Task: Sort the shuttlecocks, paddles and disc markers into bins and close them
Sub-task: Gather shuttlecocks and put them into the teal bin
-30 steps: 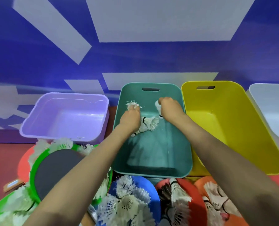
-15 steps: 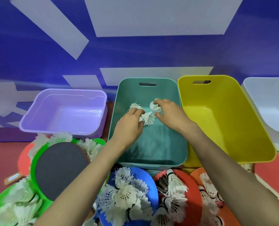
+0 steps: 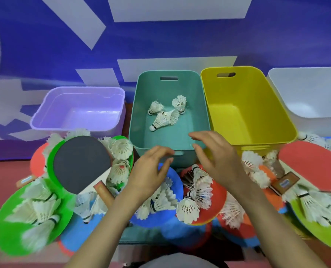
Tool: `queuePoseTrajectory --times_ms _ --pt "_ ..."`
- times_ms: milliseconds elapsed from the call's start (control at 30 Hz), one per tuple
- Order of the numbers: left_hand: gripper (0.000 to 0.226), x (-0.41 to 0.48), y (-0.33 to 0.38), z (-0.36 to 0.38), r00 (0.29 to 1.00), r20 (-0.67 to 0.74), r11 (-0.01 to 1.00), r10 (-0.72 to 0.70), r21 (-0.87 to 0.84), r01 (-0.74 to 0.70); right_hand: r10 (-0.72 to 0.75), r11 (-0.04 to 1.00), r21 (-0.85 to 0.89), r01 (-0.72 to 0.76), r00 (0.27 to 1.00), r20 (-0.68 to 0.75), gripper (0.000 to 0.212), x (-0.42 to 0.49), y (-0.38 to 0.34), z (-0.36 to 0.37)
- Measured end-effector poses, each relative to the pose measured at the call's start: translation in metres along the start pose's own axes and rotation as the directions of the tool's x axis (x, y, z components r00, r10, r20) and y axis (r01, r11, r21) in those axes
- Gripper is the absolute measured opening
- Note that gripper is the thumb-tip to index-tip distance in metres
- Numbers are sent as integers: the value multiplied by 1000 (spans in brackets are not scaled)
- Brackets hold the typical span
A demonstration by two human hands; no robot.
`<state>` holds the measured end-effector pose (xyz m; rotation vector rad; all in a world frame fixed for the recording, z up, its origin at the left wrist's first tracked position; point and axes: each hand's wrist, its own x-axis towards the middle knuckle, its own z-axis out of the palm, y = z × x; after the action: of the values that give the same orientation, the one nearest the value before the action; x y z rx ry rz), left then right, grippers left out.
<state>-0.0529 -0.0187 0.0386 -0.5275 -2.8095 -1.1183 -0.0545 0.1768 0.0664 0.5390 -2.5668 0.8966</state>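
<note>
White bin (image 3: 307, 89) partly beyond right edge

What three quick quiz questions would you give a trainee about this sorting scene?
1. Which bin holds shuttlecocks? A purple bin, B teal bin, C yellow bin.
2. True or false: the left hand and the right hand hold nothing.
3. Fill in: the black paddle lies over a ____ disc marker.
Key: 1 B; 2 true; 3 green.
</note>
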Motion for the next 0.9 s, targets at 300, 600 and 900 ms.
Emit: queuePoseTrajectory --times_ms 300,600,900 --pt "37 -62 -23 38 935 354 908 10 388 -157 38 994 -108 6 915 402 35 -81 20 27" --pt "18 -72 -34 52 932 359 908 45 374 -188 116 972 -237 -2 875 470 25 -104 24 60" --pt "5 -64 -19 16 997 19 995 72 -75 -70 328 897 208 -390 903 277 4 -78 11 28"
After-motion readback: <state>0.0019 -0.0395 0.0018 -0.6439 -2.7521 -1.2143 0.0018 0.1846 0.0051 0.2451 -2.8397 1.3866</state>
